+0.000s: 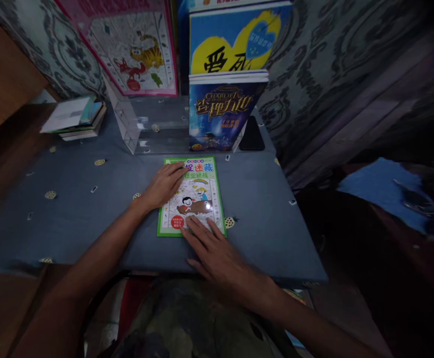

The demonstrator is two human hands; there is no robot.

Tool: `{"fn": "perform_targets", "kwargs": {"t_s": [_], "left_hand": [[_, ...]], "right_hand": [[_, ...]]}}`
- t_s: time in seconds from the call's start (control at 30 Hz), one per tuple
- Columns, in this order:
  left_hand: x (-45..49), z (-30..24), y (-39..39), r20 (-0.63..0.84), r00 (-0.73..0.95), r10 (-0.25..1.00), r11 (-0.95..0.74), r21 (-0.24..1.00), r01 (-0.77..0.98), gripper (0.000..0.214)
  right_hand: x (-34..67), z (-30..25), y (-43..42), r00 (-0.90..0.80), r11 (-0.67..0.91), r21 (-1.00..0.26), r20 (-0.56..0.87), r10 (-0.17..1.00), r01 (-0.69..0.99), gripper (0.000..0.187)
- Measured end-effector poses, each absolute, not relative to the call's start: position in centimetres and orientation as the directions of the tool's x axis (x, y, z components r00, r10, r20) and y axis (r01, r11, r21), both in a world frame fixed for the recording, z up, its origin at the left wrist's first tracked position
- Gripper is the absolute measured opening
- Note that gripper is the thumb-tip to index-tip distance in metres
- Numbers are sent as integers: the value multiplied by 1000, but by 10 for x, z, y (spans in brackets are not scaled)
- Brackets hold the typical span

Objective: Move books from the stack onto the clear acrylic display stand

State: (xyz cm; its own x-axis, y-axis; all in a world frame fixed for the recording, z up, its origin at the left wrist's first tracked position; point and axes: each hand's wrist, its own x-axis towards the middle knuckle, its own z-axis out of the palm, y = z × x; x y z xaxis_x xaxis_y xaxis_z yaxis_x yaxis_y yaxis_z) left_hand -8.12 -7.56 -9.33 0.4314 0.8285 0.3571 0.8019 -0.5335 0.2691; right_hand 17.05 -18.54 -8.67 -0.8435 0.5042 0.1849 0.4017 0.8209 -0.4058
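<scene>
A thin picture book (198,196) with a green border lies closed and flat on the dark cloth-covered table (101,214). Its cover has Chinese lettering, a rainbow and cartoon figures. My left hand (166,183) rests on the upper left part of the cover, fingers stretched out. Across the lower right of the cover lie the spread fingers of my right hand (215,253), its palm over the table's near part. Neither hand grips anything. Both hands hide parts of the cover.
Behind the book stands a clear acrylic rack (157,136) holding a dark blue book (222,117), a blue-and-yellow book (217,35) and a pink-edged picture book (134,49). A stack of books (78,117) sits back left. A black phone (252,134) lies beside the rack.
</scene>
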Motion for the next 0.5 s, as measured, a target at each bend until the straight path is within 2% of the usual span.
{"fn": "perform_targets", "kwargs": {"t_s": [0.1, 0.3, 0.4, 0.5], "left_hand": [[-77, -90, -81, 344, 370, 863, -464, 251, 849, 39], [-66, -84, -95, 321, 42, 946, -104, 179, 978, 41], [-64, -79, -98, 299, 17, 954, -74, 183, 980, 40], [-67, -76, -100, 295, 24, 955, -118, 304, 945, 41]], "right_hand": [[190, -90, -181, -810, 793, -422, 195, 553, 440, 65], [205, -92, -145, -705, 710, -437, 208, 678, 553, 59], [198, -91, -124, -677, 674, -456, 188, 711, 581, 55], [187, -94, -107, -659, 659, -467, 194, 727, 589, 53]]}}
